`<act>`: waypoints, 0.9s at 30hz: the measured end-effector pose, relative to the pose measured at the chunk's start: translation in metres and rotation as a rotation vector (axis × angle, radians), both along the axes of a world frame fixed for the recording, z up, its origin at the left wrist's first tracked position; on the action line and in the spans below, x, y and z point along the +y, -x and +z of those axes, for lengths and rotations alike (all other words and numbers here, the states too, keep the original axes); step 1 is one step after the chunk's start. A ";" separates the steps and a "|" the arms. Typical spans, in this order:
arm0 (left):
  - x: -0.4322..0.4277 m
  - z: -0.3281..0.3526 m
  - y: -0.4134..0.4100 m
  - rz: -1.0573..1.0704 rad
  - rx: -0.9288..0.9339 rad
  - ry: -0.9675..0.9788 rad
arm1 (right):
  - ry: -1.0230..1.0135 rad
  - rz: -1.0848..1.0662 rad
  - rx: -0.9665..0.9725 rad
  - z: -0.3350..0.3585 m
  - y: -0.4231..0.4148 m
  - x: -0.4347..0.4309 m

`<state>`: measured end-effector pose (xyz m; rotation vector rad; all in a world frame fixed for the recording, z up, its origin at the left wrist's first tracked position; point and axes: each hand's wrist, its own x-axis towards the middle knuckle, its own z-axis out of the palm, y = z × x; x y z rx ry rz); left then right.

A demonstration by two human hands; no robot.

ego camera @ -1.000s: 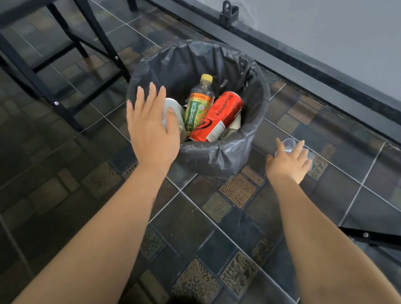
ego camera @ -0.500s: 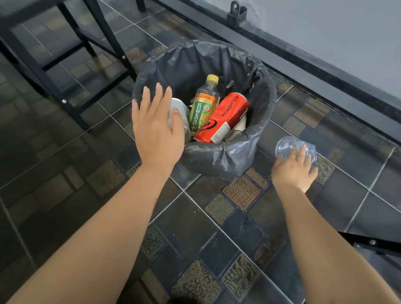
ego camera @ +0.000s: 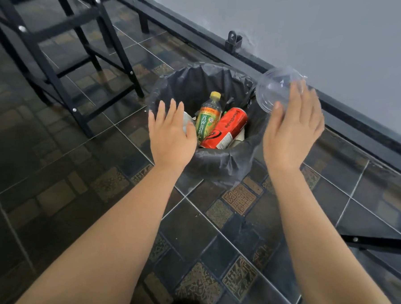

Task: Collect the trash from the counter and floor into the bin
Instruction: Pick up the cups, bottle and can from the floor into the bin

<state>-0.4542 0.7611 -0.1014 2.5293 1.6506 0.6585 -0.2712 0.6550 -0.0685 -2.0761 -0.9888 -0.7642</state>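
A bin [ego camera: 219,163] lined with a black bag stands on the tiled floor. Inside it lie a green tea bottle [ego camera: 207,118] with a yellow cap, a red can [ego camera: 226,130] and a white cup [ego camera: 187,123] partly hidden by my left hand. My right hand [ego camera: 293,131] holds a clear plastic dome lid [ego camera: 273,89] in the air, just right of the bin's rim. My left hand [ego camera: 171,136] hovers flat over the bin's near left edge, fingers apart, holding nothing.
Black metal table legs and crossbars [ego camera: 67,59] stand to the left of the bin. A black rail [ego camera: 223,46] runs along the grey wall behind it. Another black bar [ego camera: 376,242] crosses the floor at the right. Dark patterned tiles [ego camera: 239,198] cover the floor.
My right hand has picked the clear lid up from the floor and raised it beside the bin's rim. My left hand stays over the bin. The view has pulled back.
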 end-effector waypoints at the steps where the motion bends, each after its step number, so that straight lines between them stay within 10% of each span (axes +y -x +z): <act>1: 0.001 0.001 0.001 -0.002 -0.024 0.018 | 0.045 0.066 -0.026 0.006 0.007 0.005; 11: 0.004 0.003 0.013 -0.101 -0.181 0.103 | 0.901 0.461 0.000 0.003 0.045 0.050; 22: 0.035 0.006 0.023 -0.001 -0.266 0.268 | 0.378 0.425 0.184 0.009 0.010 0.033; 27: 0.051 0.013 0.016 0.058 -0.296 0.400 | 0.638 0.210 0.369 0.000 -0.008 0.041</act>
